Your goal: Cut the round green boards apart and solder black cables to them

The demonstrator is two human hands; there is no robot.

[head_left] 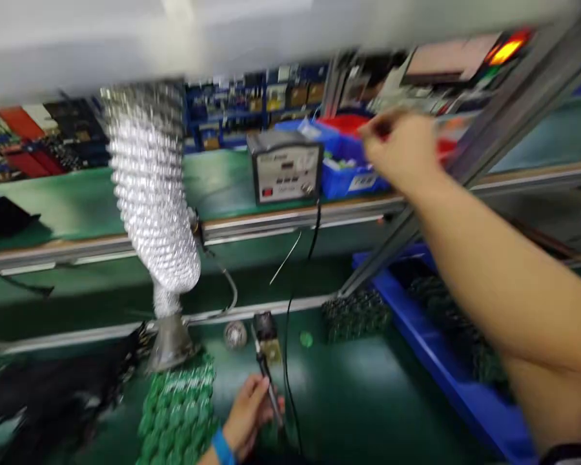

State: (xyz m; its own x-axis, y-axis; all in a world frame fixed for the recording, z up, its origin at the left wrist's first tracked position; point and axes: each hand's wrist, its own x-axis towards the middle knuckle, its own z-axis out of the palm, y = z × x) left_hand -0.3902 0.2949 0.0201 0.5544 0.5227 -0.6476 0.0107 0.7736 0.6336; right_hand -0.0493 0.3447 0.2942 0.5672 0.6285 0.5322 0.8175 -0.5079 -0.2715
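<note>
Green covers the near bench and the far shelf, with blue racks beyond; a silver duct hangs left. Near the middle, the left hand curls closed around a soldering iron. Far right, the right hand is raised beside a blue bin, too blurred to tell its grip.

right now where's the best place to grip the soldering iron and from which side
Probably by the dark handle, coming from the near side, where the left hand has it. The soldering iron is long and slim, and its thin metal tip points away from the person, so a near-side grip should leave that end clear.
</note>
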